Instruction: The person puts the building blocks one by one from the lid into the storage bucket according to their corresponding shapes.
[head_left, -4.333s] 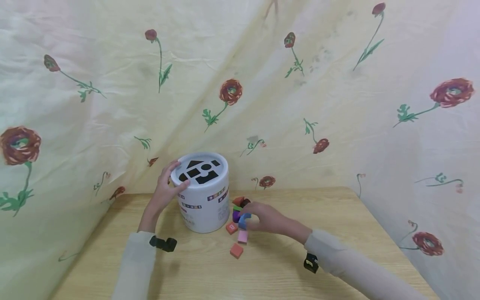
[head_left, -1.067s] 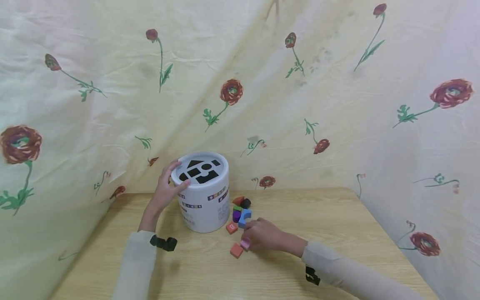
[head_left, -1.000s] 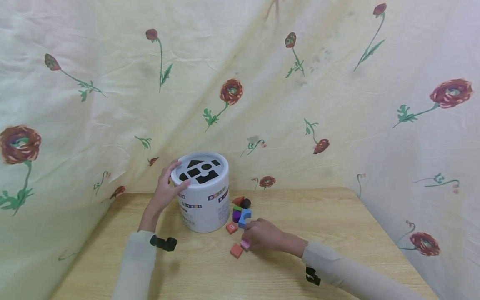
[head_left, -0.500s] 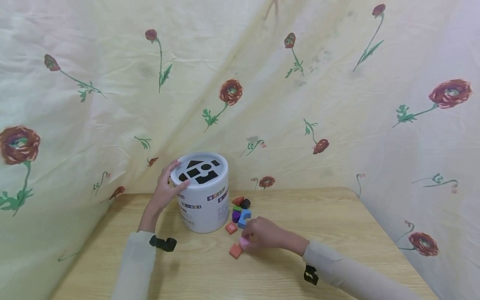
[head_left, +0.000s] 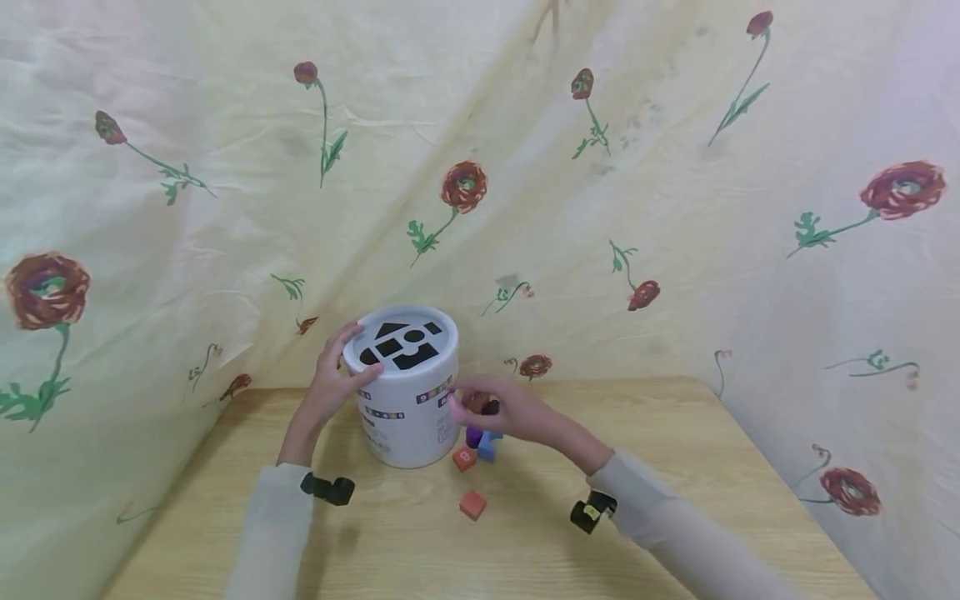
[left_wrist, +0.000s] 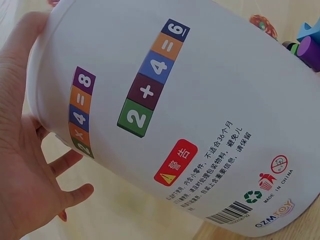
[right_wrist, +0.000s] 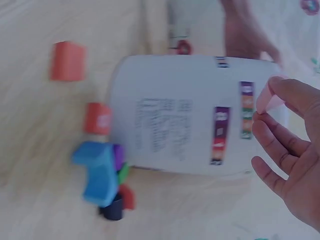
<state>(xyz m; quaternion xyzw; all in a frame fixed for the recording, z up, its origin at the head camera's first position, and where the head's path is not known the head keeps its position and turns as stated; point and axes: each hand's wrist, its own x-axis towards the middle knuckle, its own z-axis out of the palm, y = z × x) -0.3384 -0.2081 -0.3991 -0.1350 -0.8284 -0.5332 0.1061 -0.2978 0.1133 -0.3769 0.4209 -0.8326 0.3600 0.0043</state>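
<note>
A white tub [head_left: 405, 429] stands on the table, its lid [head_left: 444, 343] cut with dark shaped holes. My left hand [head_left: 332, 375] grips the tub's upper edge from the left, thumb over the rim. Near the tub's right side, my right hand [head_left: 517, 410] pinches a pink block [right_wrist: 269, 99] between thumb and fingertip, up off the table and below lid height. Under that hand, a blue arch block [right_wrist: 100, 175], a purple block [right_wrist: 118, 156] and a black block [right_wrist: 112, 207] sit clustered by the tub's base, partly hidden in the head view.
A red block with a white mark [head_left: 464, 458] lies at the tub's foot, and a plain red block [head_left: 472, 505] lies nearer the front on the wooden table [head_left: 420, 550]. A flower-printed cloth [head_left: 600, 192] hangs behind and at both sides.
My right hand has lifted the pink block from beside the plain red block and carried it up and left to the tub's side. The left hand and tub have stayed put.
</note>
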